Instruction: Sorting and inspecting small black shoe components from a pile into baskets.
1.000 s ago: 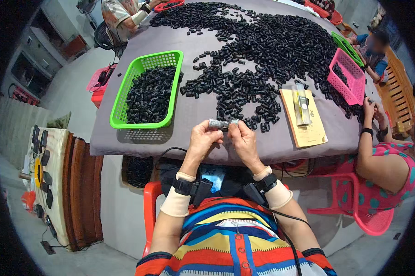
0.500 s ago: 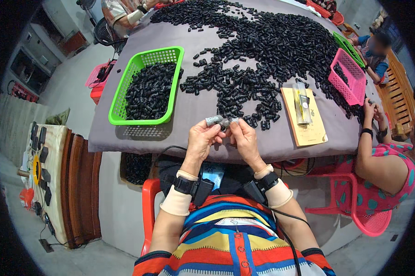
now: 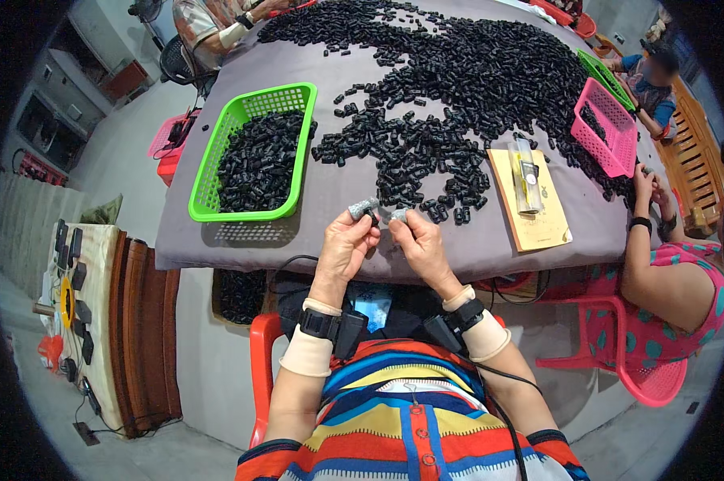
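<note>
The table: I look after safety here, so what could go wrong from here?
The small black piece in the left hand might slip and be lost among the similar loose black pieces beyond.

The green basket, filled with black pieces, stands near the left edge of the table; a knock could spill some.

The black cable lying over the striped shirt might snag if an arm moves.

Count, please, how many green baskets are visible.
2: a large green basket on the table's left, and another green basket at right, just beyond the pink basket. More may be hidden.
</note>
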A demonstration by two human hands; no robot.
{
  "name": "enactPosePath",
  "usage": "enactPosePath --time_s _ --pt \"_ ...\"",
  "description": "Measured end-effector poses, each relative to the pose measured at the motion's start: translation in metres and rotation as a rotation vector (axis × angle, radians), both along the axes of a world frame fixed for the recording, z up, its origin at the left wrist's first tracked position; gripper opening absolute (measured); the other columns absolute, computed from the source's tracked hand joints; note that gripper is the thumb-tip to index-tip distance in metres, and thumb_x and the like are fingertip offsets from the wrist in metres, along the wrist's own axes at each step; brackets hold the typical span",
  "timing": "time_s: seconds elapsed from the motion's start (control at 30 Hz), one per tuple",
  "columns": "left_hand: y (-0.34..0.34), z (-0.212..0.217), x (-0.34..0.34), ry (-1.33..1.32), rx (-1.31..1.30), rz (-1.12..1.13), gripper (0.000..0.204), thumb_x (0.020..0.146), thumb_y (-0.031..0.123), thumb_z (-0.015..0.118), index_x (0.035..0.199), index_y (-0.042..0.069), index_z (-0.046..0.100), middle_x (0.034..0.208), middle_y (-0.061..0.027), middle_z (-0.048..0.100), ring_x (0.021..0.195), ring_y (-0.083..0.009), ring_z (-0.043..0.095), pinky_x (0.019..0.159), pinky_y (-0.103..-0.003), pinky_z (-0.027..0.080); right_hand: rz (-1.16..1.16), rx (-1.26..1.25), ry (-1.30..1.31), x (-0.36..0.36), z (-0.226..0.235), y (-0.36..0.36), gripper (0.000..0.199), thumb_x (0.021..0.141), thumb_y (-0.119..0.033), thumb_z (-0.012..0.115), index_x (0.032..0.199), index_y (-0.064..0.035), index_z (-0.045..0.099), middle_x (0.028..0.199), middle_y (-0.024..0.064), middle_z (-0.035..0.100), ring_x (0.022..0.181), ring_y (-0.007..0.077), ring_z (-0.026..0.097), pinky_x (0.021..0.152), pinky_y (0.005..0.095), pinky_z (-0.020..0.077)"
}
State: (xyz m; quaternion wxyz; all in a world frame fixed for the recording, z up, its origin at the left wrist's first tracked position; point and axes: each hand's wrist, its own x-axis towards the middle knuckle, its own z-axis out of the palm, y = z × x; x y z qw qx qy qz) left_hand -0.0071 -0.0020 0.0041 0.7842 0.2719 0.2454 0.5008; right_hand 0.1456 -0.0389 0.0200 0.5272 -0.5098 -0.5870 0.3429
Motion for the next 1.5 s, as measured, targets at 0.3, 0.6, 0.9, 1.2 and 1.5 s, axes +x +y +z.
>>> enactPosePath --time_s 0.3,0.6,0.9,1.2,1.5 --pt "-0.001 0.002 -0.003 0.012 -0.020 -0.028 0.025 0.089 0.005 0.049 0.113 0.001 0.054 0.088 -0.0050 0.060 0.068 -0.0093 0.053 0.058 -0.021 0.043 0.025 0.146 -0.175 -0.003 -0.003 0.001 0.024 0.083 -0.020 0.060 0.071 -0.0016 0.050 0.062 0.0151 0.052 0.054 0.0296 0.053 0.048 0.0353 0.0382" --pt "0.001 0.000 -0.005 0.034 -0.019 -0.048 0.027 0.088 0.004 0.050 0.115 0.000 0.053 0.089 -0.0052 0.060 0.066 -0.0088 0.052 0.057 -0.021 0.043 0.023 0.158 -0.230 -0.005 0.003 -0.001 0.024 0.083 -0.018 0.059 0.070 -0.0005 0.049 0.060 0.0135 0.049 0.052 0.0253 0.049 0.048 0.0345 0.0372" --pt "0.002 -0.001 -0.004 0.034 -0.024 -0.059 0.027 0.087 0.006 0.052 0.114 0.001 0.054 0.088 -0.0039 0.060 0.065 -0.0082 0.053 0.057 -0.020 0.043 0.013 0.163 -0.254 -0.005 0.001 0.000 0.020 0.084 -0.016 0.057 0.074 0.0003 0.052 0.060 0.0125 0.049 0.050 0.0209 0.047 0.048 0.0326 0.0374" --pt "0.002 0.000 -0.005 -0.009 -0.032 -0.086 0.027 0.083 0.003 0.057 0.110 0.001 0.056 0.088 -0.0043 0.061 0.071 -0.0089 0.056 0.061 -0.020 0.046 0.010 0.153 -0.277 -0.006 0.001 0.001 0.020 0.084 -0.017 0.057 0.075 0.0001 0.053 0.062 0.0139 0.052 0.052 0.0247 0.051 0.049 0.0335 0.0387" --pt "0.002 0.002 -0.005 0.003 -0.008 -0.100 0.026 0.084 0.002 0.055 0.110 0.002 0.056 0.090 -0.0046 0.061 0.071 -0.0088 0.055 0.060 -0.020 0.044 0.003 0.180 -0.285 -0.008 0.002 0.001 0.021 0.084 -0.017 0.057 0.073 0.0000 0.053 0.063 0.0153 0.053 0.054 0.0279 0.053 0.049 0.0345 0.0393"
